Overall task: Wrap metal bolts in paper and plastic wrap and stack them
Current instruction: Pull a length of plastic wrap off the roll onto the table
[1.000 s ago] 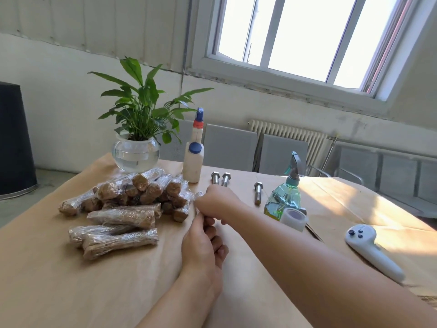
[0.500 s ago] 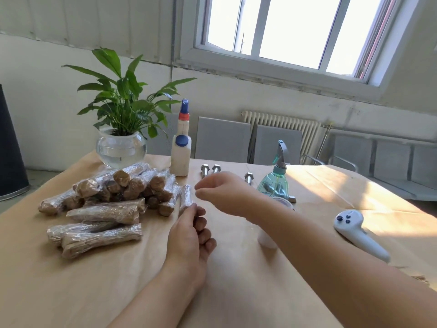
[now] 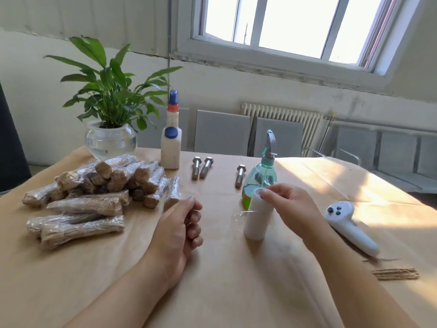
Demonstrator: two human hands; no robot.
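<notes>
Between bolts, I'd say: right hand (image 3: 292, 207) pinches the top of the upright plastic wrap roll (image 3: 257, 215), centre-right; left hand (image 3: 179, 233) rests loosely curled, holding nothing. Stack of wrapped bolts (image 3: 94, 192) sits left. Three bare bolts (image 3: 240, 175) lie far, centre. Next move likely: reach for a bolt. The spray bottle (image 3: 260, 178) just behind the roll crowds that reach. Glue bottle (image 3: 170, 147), potted plant (image 3: 110, 110) far left; white controller (image 3: 350, 227) right.

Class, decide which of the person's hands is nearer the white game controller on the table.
Right. The right hand sits just left of the white controller, holding the wrap roll; the left hand rests farther left.
</notes>
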